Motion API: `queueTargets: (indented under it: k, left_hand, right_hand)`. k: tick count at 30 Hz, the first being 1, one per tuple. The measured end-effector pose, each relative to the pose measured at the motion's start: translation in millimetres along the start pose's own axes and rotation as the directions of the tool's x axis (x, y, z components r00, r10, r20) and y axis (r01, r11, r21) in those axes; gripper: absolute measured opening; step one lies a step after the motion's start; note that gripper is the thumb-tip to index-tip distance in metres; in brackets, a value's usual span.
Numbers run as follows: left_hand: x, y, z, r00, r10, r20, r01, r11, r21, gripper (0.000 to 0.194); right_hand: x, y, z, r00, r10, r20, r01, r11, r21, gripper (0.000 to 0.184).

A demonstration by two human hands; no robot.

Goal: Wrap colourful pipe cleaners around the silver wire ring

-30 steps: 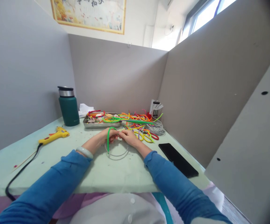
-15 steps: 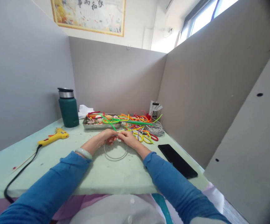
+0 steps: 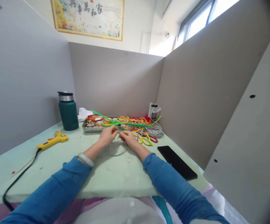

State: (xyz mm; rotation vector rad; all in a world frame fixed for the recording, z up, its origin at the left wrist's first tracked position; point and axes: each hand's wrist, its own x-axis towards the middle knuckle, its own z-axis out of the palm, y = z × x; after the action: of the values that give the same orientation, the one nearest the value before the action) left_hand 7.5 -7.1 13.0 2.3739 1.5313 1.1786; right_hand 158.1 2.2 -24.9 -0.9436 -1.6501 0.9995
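My left hand (image 3: pixel 108 134) and my right hand (image 3: pixel 128 138) meet at mid-table, fingers pinched together. Between them they grip a green pipe cleaner (image 3: pixel 103 117) whose free end sticks up and to the left over the tray. A thin metal wire ring (image 3: pixel 119 151) hangs from the same pinch and lies on the pale green table (image 3: pixel 55 161) just in front of the hands. Both arms wear blue sleeves; a pale bangle sits on the left wrist.
A metal tray (image 3: pixel 88 128) of craft bits and a heap of coloured pipe cleaners (image 3: pixel 137 124) lie behind the hands. A green flask (image 3: pixel 68 111) stands back left. A yellow glue gun (image 3: pixel 53 140) with black cord lies left. A black phone (image 3: pixel 177 161) lies right. Grey partitions enclose the desk.
The green pipe cleaner went from a loop arching down at the hands to a straight end pointing up and left. The hands lifted slightly; the ring is now mostly under them.
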Motion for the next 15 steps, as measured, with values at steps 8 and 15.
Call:
queueTargets:
  k: [8, 15]
  left_hand:
    - [-1.5, -4.8, 2.2, 0.984, 0.179, 0.002, -0.179, 0.983, 0.039, 0.025]
    - [-2.4, -4.2, 2.4, 0.976, 0.216, 0.014, -0.217, 0.973, 0.073, 0.025]
  right_hand:
    - [-0.2, -4.2, -2.3, 0.999, 0.036, -0.016, -0.032, 0.979, 0.201, 0.028]
    - [-0.4, -5.2, -1.7, 0.999, 0.049, -0.023, -0.044, 0.981, 0.188, 0.024]
